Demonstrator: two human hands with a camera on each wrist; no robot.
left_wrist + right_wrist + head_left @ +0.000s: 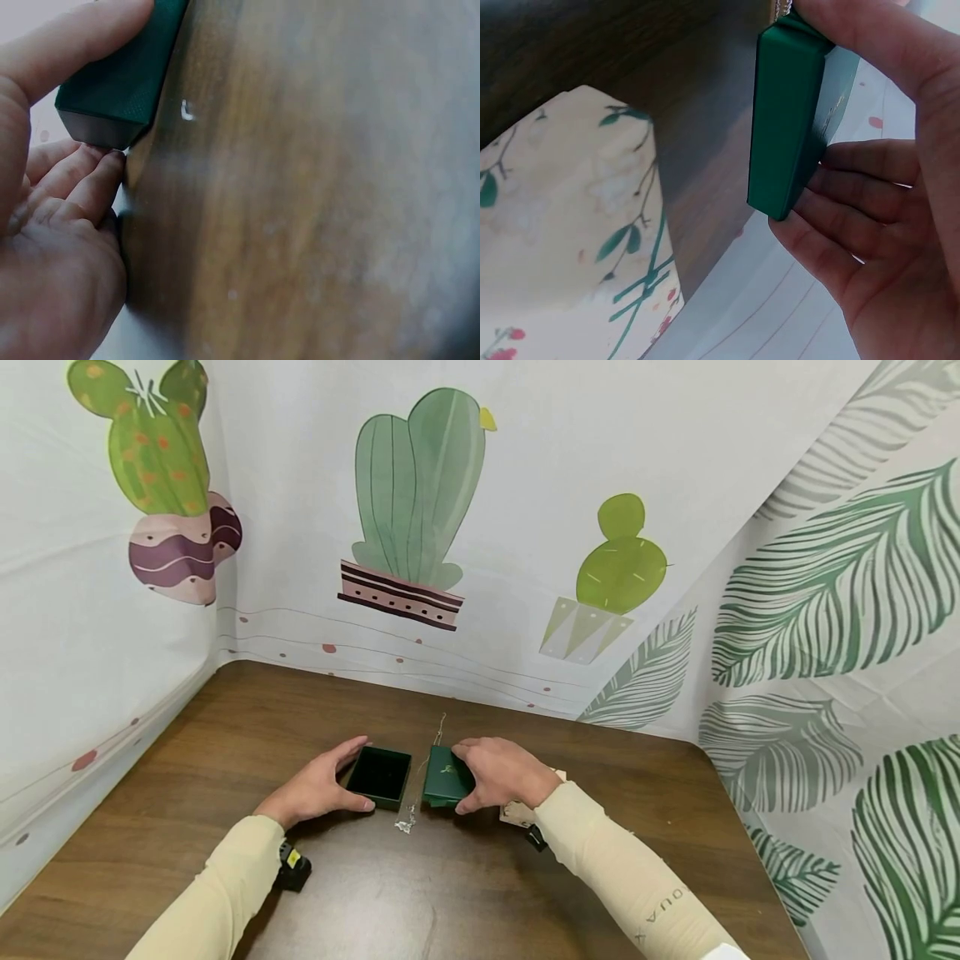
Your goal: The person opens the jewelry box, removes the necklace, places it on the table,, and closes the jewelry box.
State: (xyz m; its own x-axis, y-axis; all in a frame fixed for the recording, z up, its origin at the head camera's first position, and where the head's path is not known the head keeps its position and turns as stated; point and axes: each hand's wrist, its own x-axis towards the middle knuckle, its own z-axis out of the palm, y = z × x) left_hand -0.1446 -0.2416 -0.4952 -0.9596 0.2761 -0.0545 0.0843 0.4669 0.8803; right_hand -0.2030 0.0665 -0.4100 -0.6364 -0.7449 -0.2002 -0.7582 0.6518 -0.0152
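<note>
Head: brown table [465, 893], cactus-print backdrop [517, 527]

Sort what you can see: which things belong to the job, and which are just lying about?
Seemingly in the job:
box, in the left grip
lid, in the right grip
chain, mostly between box and lid

Seemingly just lying about:
floral card or pouch, by the right wrist
printed cloth, mere backdrop

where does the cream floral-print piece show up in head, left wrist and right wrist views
Head: the cream floral-print piece is just right of centre, lower half, partly hidden by the right hand's wrist and sleeve.
Left wrist: not in it.
Right wrist: large, at the lower left, running off the edge.
Shared landmark: the brown wood tabletop, in all three.
</note>
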